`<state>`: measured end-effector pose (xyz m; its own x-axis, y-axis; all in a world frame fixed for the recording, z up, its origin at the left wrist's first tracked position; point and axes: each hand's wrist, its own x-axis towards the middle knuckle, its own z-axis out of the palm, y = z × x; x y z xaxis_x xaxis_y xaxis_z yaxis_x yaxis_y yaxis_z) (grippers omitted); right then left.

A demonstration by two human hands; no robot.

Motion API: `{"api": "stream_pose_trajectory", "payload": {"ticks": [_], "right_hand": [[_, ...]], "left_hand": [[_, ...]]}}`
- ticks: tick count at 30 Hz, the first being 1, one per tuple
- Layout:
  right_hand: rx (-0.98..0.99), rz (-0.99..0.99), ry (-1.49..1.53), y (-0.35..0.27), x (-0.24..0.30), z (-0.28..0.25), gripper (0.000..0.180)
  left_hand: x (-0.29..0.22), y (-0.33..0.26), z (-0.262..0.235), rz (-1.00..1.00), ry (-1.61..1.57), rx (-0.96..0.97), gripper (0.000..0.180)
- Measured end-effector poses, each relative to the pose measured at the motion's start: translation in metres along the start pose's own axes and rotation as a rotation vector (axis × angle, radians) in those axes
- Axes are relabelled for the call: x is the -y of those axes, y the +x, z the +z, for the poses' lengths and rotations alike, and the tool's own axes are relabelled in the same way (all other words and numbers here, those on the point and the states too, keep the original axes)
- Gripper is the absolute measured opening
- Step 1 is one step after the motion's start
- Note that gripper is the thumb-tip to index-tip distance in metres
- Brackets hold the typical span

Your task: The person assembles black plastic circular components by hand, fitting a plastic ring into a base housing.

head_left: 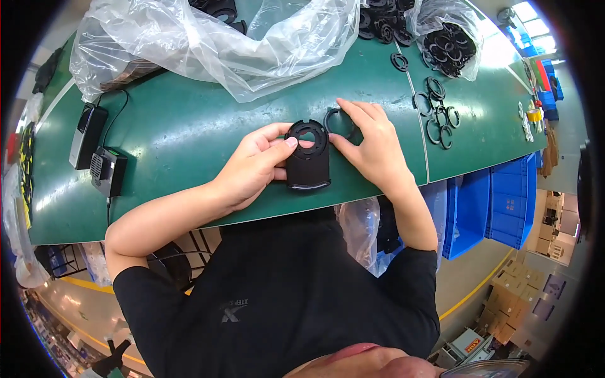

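Observation:
My left hand grips a black plastic housing, flat, with a round opening at its far end and a straight lower part. The thumb lies on its face, and a fingertip shows through the opening. Just right of it, my right hand pinches a thin black ring between thumb and fingers. The ring stands beside the housing's round end; whether the two touch I cannot tell. Several loose black rings lie on the green table to the right of my right hand.
Across the back of the green table spreads a large clear plastic bag. A bag of black rings stands at the back right, near a heap of black parts. Two black devices with cables sit left. Blue bins adjoin the right front edge.

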<state>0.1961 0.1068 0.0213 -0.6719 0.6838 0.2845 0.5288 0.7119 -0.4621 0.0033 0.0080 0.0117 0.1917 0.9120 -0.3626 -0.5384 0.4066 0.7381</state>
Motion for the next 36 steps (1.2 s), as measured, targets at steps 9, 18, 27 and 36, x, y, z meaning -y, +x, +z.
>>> {"api": "stream_pose_trajectory", "payload": {"ticks": [9, 18, 27, 36], "right_hand": [[0.000, 0.060, 0.092, 0.001, 0.003, -0.005, 0.049], [-0.184, 0.002, 0.468, -0.005, 0.032, -0.004, 0.051], [-0.112, -0.039, 0.189, -0.007, 0.048, 0.007, 0.051], [-0.117, -0.135, 0.120, -0.009, 0.048, 0.011, 0.050]], "left_hand": [[0.001, -0.001, -0.001, -0.016, 0.026, 0.037, 0.032], [0.000, 0.002, -0.004, -0.027, -0.099, 0.072, 0.036], [0.004, 0.003, -0.008, -0.009, -0.117, 0.150, 0.036], [0.005, 0.003, -0.007, 0.018, -0.037, 0.137, 0.037]]}}
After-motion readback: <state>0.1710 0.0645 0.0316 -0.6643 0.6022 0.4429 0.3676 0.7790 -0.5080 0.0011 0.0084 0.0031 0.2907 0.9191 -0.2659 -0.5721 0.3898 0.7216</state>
